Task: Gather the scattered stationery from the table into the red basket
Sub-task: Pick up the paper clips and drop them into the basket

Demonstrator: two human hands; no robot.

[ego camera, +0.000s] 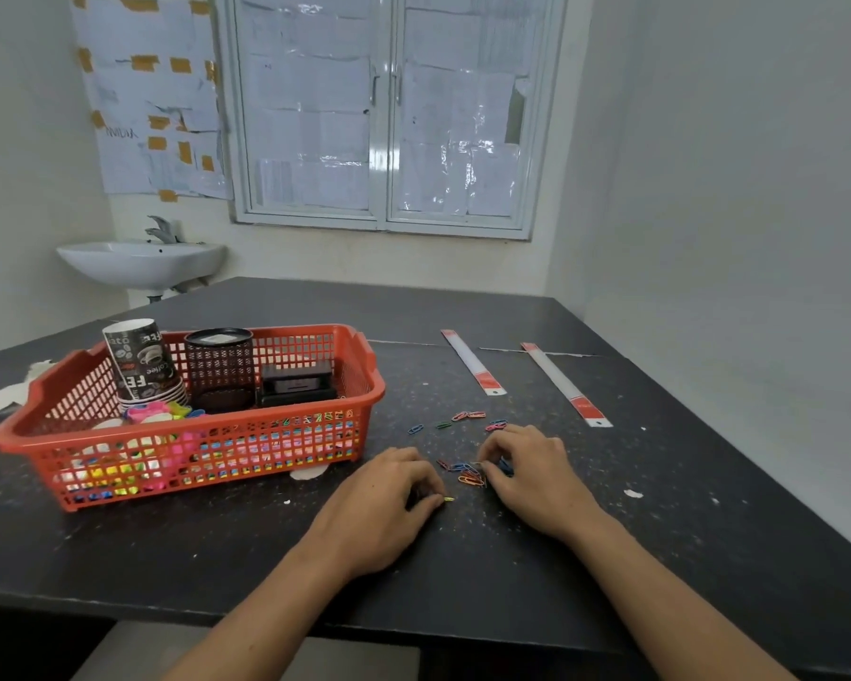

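**Dozens of loose clips, two curled hands, and plenty of ways to drop them**

Several small coloured wire paper clips [467, 474] lie heaped on the speckled black table [659, 508] between my hands, with a thinner scatter of the same clips [472, 416] a little farther out. My left hand [389, 489] is curled nearly closed, and a yellow clip [447, 498] pokes out at its fingertips; I judge it is pinching that one, though how many more sit inside I cannot tell. My right hand [526, 464] is bent over the heap, fingers drawn in and touching the clips, but whether it has a real hold on any is hidden.

The red plastic lattice basket [359, 385] stands to the left, near the left hand, already carrying a printed paper cup stack [141, 361], a black mesh pen pot [219, 368] and a black box-shaped item [296, 380].

My worry is the carry: clips this thin can slide from a loose pinch on the way over. The basket walls are open grid, so a clip dropped against the side could slip through. Two long white plastic rulers with red ends [472, 363] lie well apart beyond the clips and are easily forgotten.
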